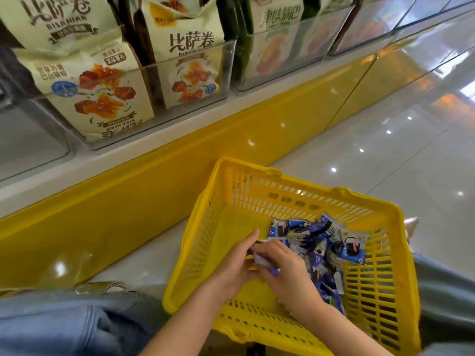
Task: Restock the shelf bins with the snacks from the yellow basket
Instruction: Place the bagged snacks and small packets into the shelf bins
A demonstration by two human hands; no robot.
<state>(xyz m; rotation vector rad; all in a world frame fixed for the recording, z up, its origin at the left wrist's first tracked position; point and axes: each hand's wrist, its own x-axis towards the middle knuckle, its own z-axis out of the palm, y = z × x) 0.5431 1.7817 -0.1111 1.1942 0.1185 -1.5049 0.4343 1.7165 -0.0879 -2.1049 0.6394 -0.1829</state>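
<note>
Evidently picking up: left hand and right hand together pinch, it seems, one packet inside the basket. Next, lift it to a bin.

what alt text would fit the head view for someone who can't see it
A left hand and right hand together hold a few small packets inside a yellow basket, beside a pile of blue-and-white snack packets. Clear shelf bins of cream snack bags stand above.

One yellow basket, one left hand, one right hand, uncountable blue packets
</note>
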